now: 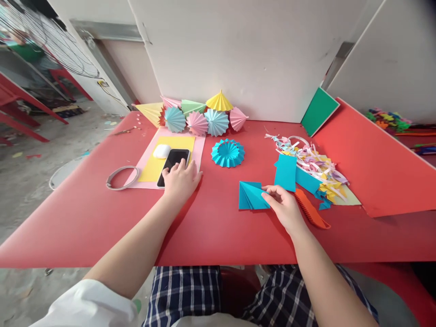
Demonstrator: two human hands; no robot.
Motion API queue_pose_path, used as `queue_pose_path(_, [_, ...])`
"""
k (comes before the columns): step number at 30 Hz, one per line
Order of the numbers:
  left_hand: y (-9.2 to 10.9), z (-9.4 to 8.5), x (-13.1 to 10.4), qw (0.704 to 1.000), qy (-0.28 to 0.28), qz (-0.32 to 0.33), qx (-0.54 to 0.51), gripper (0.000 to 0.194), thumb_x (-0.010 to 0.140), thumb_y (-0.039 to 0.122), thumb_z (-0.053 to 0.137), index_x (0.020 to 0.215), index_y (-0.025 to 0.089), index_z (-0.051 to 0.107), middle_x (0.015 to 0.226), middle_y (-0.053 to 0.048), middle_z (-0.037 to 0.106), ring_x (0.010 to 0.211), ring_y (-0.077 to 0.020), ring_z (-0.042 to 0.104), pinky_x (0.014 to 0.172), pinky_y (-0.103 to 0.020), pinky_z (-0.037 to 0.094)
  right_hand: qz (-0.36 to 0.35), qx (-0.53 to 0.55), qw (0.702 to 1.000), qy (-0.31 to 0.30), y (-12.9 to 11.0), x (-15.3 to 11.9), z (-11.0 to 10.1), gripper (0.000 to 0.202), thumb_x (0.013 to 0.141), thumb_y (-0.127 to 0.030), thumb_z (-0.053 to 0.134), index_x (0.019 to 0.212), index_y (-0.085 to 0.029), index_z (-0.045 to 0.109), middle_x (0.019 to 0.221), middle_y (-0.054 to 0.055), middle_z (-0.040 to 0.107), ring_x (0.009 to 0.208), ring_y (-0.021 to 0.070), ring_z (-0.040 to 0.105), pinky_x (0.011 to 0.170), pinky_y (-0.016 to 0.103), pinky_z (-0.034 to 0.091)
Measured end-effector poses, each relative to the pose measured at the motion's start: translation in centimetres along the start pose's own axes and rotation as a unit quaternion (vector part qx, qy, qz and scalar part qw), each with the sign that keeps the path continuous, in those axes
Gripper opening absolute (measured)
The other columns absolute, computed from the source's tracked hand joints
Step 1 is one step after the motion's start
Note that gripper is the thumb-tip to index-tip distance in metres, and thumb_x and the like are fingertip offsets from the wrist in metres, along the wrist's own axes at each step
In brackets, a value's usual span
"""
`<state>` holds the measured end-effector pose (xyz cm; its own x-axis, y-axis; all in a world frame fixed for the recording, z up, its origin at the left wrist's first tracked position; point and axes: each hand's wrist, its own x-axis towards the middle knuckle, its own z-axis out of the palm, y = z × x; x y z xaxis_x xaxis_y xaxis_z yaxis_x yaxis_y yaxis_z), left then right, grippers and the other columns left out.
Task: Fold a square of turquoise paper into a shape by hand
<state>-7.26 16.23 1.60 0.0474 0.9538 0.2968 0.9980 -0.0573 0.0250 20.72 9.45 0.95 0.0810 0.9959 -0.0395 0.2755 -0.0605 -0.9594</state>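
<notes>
Red covers the bench (218, 236) against a pale wall (238, 54). Five o'clock from a pleated blue ring (228, 159), folded blue paper (248, 198) is pinched at its 3 o'clock edge by the right hand (285, 210). Its slightly longer axis runs 9 to 3, creases fanning from 10 towards 4. Likely light, easily creased; best gripped by layered edges. The left hand (180, 183) lies spread on a phone (174, 159).

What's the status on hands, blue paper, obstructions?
Left hand on phone. Right hand at folded blue paper, fingers on its right edge. Orange comb-like tool beside right hand; nothing on top of the fold but fingers.
</notes>
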Motion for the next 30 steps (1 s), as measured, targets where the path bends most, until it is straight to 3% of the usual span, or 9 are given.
queue_pose_path(3, [0.3,-0.2,-0.2,0.998,0.058,0.01,-0.026,0.049,0.088,0.041,0.038,0.131,0.019,0.044,0.139,-0.019,0.039,0.116,-0.0374,0.047,0.092,-0.057,0.03,-0.002,0.002,1.0,0.011,0.2,-0.2,-0.1,0.028,0.073,-0.046,0.061,0.074,-0.019,0.053,0.104,0.009,0.062,0.092,0.0212,0.059,0.076,0.033,0.047])
queue_pose_path(6, [1.1,-0.3,-0.5,0.99,0.087,0.079,-0.071,0.044,0.088,0.035,0.039,0.128,0.02,0.047,0.135,-0.016,0.045,0.123,-0.0343,0.04,0.099,-0.057,0.024,-0.005,0.014,1.0,0.02,0.2,-0.7,0.4,0.029,0.072,-0.047,0.062,0.073,-0.019,0.053,0.103,0.01,0.062,0.09,0.0217,0.059,0.074,0.033,0.047])
queue_pose_path(10, [2.3,-0.3,-1.3,0.955,0.055,0.263,-0.126,0.05,0.083,0.018,0.045,0.133,0.021,0.041,0.142,-0.015,0.035,0.132,-0.0295,0.03,0.102,-0.048,0.028,0.001,0.046,0.999,0.011,-0.4,-1.3,2.1,0.031,0.069,-0.048,0.064,0.071,-0.02,0.054,0.101,0.009,0.063,0.09,0.0217,0.057,0.073,0.032,0.046])
queue_pose_path(13, [2.7,-0.2,-1.8,0.932,0.029,0.334,-0.139,0.059,0.079,0.008,0.046,0.135,0.024,0.038,0.146,-0.014,0.03,0.133,-0.0291,0.028,0.104,-0.047,0.028,0.011,0.084,0.996,0.021,-0.7,-1.2,3.6,0.033,0.065,-0.05,0.067,0.07,-0.019,0.053,0.098,0.007,0.064,0.087,0.0204,0.057,0.072,0.031,0.046])
queue_pose_path(16, [2.5,-0.3,-1.9,0.925,0.027,0.339,-0.17,0.053,0.083,0.016,0.048,0.135,0.024,0.038,0.144,-0.014,0.033,0.131,-0.0287,0.032,0.103,-0.049,0.03,0.01,0.103,0.995,0.016,-0.9,-0.8,4.6,0.034,0.064,-0.05,0.068,0.071,-0.019,0.055,0.093,0.006,0.064,0.084,0.0189,0.057,0.072,0.03,0.045])
queue_pose_path(18, [2.2,-0.6,-1.7,0.93,0.043,0.306,-0.2,0.049,0.085,0.021,0.048,0.133,0.02,0.04,0.139,-0.015,0.039,0.126,-0.0268,0.039,0.101,-0.046,0.033,0.011,0.116,0.993,0.009,-0.9,-0.5,5.0,0.032,0.064,-0.047,0.069,0.071,-0.019,0.055,0.092,0.005,0.063,0.083,0.0172,0.057,0.075,0.029,0.045])
queue_pose_path(22, [1.6,-0.9,-1.2,0.922,0.082,0.298,-0.234,0.045,0.087,0.018,0.046,0.132,0.019,0.042,0.134,-0.015,0.044,0.119,-0.0245,0.045,0.095,-0.042,0.039,0.01,0.133,0.991,-0.002,-0.7,0.2,5.4,0.029,0.067,-0.044,0.068,0.076,-0.019,0.056,0.089,0.002,0.062,0.081,0.0145,0.056,0.075,0.028,0.044])
queue_pose_path(26, [1.8,-0.3,-1.0,0.884,0.103,0.351,-0.29,0.026,0.087,0.019,0.048,0.108,0.022,0.064,0.126,-0.012,0.053,0.115,-0.0258,0.048,0.093,-0.045,0.04,0.008,0.132,0.991,-0.026,-0.4,0.7,5.5,0.028,0.067,-0.044,0.068,0.075,-0.019,0.06,0.071,-0.002,0.058,0.067,0.0122,0.052,0.065,0.026,0.042])
queue_pose_path(30, [2.1,0.3,-0.7,0.868,0.091,0.357,-0.332,0.019,0.085,0.024,0.053,0.094,0.023,0.069,0.113,-0.01,0.063,0.111,-0.0262,0.051,0.09,-0.045,0.041,-0.001,0.139,0.99,-0.019,0.0,0.8,5.5,0.027,0.068,-0.046,0.068,0.076,-0.021,0.061,0.071,-0.002,0.059,0.07,0.0141,0.054,0.068,0.027,0.043])
